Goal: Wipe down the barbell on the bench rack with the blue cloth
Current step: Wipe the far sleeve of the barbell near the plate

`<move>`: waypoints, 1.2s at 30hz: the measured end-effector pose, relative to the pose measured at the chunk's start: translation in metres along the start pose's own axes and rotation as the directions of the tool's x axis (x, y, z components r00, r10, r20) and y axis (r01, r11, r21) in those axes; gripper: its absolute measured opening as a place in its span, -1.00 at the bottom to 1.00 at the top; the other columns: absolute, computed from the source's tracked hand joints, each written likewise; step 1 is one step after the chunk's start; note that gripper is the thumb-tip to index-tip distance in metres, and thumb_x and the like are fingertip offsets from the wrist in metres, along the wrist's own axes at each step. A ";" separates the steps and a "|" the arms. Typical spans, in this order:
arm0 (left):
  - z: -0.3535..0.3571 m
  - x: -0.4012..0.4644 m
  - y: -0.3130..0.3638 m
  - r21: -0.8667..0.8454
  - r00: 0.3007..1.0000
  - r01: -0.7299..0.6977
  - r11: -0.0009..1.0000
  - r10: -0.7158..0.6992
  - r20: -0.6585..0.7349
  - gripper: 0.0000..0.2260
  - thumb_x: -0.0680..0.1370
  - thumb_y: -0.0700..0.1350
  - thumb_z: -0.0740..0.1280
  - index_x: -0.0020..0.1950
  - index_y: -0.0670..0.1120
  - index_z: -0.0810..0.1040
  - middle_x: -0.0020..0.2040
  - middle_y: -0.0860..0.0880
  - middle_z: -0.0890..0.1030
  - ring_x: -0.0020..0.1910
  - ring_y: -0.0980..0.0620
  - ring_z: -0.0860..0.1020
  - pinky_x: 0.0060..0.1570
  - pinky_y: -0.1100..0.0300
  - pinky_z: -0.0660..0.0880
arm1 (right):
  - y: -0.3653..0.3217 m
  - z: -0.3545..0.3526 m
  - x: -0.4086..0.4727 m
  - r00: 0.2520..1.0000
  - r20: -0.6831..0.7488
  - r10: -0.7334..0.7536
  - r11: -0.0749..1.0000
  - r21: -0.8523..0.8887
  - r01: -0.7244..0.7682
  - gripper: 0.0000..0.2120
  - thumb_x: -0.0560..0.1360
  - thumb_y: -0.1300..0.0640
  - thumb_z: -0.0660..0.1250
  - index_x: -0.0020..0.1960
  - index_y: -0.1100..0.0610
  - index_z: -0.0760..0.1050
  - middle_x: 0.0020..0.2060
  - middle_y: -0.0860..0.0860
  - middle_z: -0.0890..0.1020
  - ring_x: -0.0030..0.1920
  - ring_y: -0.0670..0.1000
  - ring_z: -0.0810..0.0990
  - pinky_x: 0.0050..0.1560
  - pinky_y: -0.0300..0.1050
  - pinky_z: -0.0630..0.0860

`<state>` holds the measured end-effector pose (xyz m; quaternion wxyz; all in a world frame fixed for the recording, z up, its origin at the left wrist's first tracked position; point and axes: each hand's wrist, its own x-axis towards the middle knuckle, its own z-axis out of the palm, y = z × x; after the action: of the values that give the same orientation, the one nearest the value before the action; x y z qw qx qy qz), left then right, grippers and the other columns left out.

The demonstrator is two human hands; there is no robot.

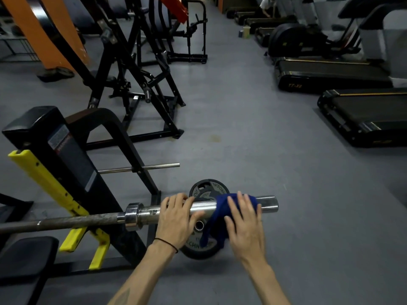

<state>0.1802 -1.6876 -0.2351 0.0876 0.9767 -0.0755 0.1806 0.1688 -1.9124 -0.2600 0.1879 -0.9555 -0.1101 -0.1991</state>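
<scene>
While the barbell point(92, 220) is lying on the bench rack point(72, 172), right hand point(244, 225) is pressing blue cloth point(222, 214) over the 3 o'clock sleeve end, fingers spread; left hand point(176, 221) is steadying the sleeve, fingers draped over; shaft toward 9 o'clock likely still unwiped.

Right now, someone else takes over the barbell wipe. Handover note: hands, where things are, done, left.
Left hand: lies over the chrome sleeve of the barbell, fingers fairly straight, steadying it.
Right hand: flat on the blue cloth, fingers spread, pressing it onto the sleeve near the outer end.
Barbell sits on the yellow hooks of the bench rack; no plates loaded. Weight plates stand below, behind the sleeve.
Done: cannot tell from this frame how much is already wiped; cloth is on the end of the sleeve.
Left: likely the collar and the dark shaft toward the rack.
</scene>
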 end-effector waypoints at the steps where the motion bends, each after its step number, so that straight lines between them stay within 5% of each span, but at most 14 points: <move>1: 0.001 -0.002 0.004 -0.022 1.000 -0.001 1.000 0.000 -0.020 -0.54 0.62 0.24 0.09 0.25 -0.02 0.57 0.12 -0.02 0.54 0.11 -0.04 0.51 0.27 0.02 0.28 | -0.002 0.000 0.000 0.995 -0.024 0.093 0.995 0.028 -0.092 -0.45 0.74 -0.12 -0.06 0.59 0.11 0.34 0.63 0.08 0.22 0.65 0.12 0.14 0.64 0.16 -0.08; 4: 0.007 -0.012 0.026 -0.131 0.996 0.032 0.991 -0.042 -0.080 -0.64 0.64 0.08 0.12 0.30 -0.04 0.55 0.16 -0.04 0.52 0.18 -0.05 0.52 0.39 -0.07 0.27 | -0.045 0.011 0.000 0.971 -0.045 0.233 0.964 0.142 -0.225 -0.40 0.74 -0.17 -0.06 0.61 0.19 0.29 0.64 0.14 0.18 0.67 0.16 0.03 0.64 0.13 -0.15; 9: 0.012 -0.020 0.030 -0.161 0.997 0.027 0.987 -0.038 -0.065 -0.61 0.64 0.05 0.14 0.39 -0.06 0.49 0.29 -0.04 0.50 0.34 -0.04 0.45 0.49 -0.15 0.19 | -0.019 0.010 -0.003 0.983 0.051 -0.178 0.982 0.079 0.174 -0.46 0.73 -0.10 0.02 0.63 0.11 0.25 0.65 0.07 0.18 0.65 0.10 0.12 0.56 0.17 0.15; 12: 0.011 -0.021 0.022 -0.082 0.999 -0.044 0.996 0.043 -0.017 -0.54 0.61 0.13 0.18 0.46 -0.04 0.43 0.33 -0.03 0.47 0.35 -0.05 0.43 0.49 -0.10 0.19 | 0.011 0.000 -0.003 1.000 -0.008 0.015 0.998 0.057 -0.015 -0.46 0.74 -0.10 -0.02 0.62 0.11 0.28 0.65 0.08 0.18 0.66 0.11 0.10 0.55 0.23 0.15; 15: 0.012 -0.019 0.023 -0.033 1.000 -0.024 0.999 0.024 0.014 -0.49 0.58 0.19 0.21 0.44 -0.04 0.43 0.30 -0.03 0.49 0.33 -0.07 0.44 0.46 -0.09 0.19 | -0.029 0.007 -0.006 0.975 -0.032 0.221 0.962 0.169 -0.212 -0.40 0.72 -0.14 0.01 0.64 0.17 0.21 0.67 0.11 0.12 0.67 0.16 -0.01 0.61 0.21 -0.03; 17: 0.014 -0.019 0.025 -0.017 1.000 -0.013 1.000 0.013 0.004 -0.49 0.56 0.19 0.20 0.43 -0.04 0.43 0.29 -0.04 0.50 0.31 -0.08 0.46 0.46 -0.09 0.20 | -0.054 0.013 -0.010 0.989 0.009 0.145 0.968 0.207 -0.144 -0.38 0.71 -0.16 0.03 0.66 0.16 0.17 0.67 0.11 0.09 0.67 0.17 -0.05 0.63 0.16 -0.12; 21: 0.014 -0.017 0.026 -0.056 0.999 -0.003 0.998 0.000 -0.051 -0.52 0.55 0.20 0.23 0.37 -0.04 0.48 0.25 -0.03 0.51 0.27 -0.05 0.45 0.45 -0.06 0.21 | -0.011 0.006 -0.012 0.995 0.046 -0.087 0.992 0.096 0.082 -0.44 0.73 -0.14 0.00 0.66 0.07 0.20 0.68 0.03 0.10 0.67 0.10 0.05 0.57 0.18 0.10; 26: 0.018 -0.016 0.028 -0.044 0.997 0.014 0.999 -0.018 -0.078 -0.53 0.50 0.13 0.42 0.34 -0.04 0.50 0.21 -0.03 0.52 0.21 -0.07 0.47 0.40 -0.08 0.25 | -0.029 0.007 -0.010 0.968 -0.054 0.246 0.961 0.142 -0.237 -0.39 0.73 -0.18 -0.04 0.65 0.16 0.18 0.67 0.11 0.09 0.67 0.19 -0.02 0.60 0.21 0.02; 29: 0.020 -0.016 0.027 -0.038 0.996 -0.008 0.999 0.005 -0.090 -0.55 0.48 0.02 0.48 0.32 -0.05 0.50 0.21 -0.03 0.49 0.19 -0.08 0.49 0.36 -0.10 0.29 | -0.064 0.017 -0.019 0.999 0.039 0.035 0.990 0.133 -0.040 -0.36 0.72 -0.22 -0.03 0.68 0.11 0.10 0.68 0.09 0.06 0.67 0.17 -0.04 0.60 0.14 -0.03; 32: 0.019 -0.012 0.025 -0.017 0.997 -0.032 0.999 0.031 -0.070 -0.55 0.46 0.07 0.45 0.30 -0.04 0.51 0.18 -0.03 0.52 0.14 -0.07 0.51 0.31 -0.06 0.31 | -0.024 0.009 -0.016 0.989 0.074 -0.128 0.992 0.018 0.127 -0.41 0.71 -0.15 0.05 0.67 0.06 0.15 0.68 0.04 0.07 0.67 0.10 0.04 0.57 0.14 0.06; 36: 0.009 0.001 0.020 0.032 0.998 -0.066 0.997 0.065 0.015 -0.57 0.59 0.27 0.15 0.26 0.01 0.52 0.05 0.05 0.55 -0.03 -0.01 0.50 0.10 0.00 0.45 | 0.006 -0.004 -0.001 0.976 -0.039 0.216 0.976 0.038 -0.215 -0.41 0.73 -0.16 -0.06 0.61 0.14 0.29 0.66 0.07 0.13 0.67 0.11 0.05 0.64 0.09 -0.10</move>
<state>0.1802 -1.7084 -0.2399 0.0654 0.9762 -0.1052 0.1778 0.1682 -1.9200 -0.2593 0.2267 -0.9540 -0.0050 -0.1960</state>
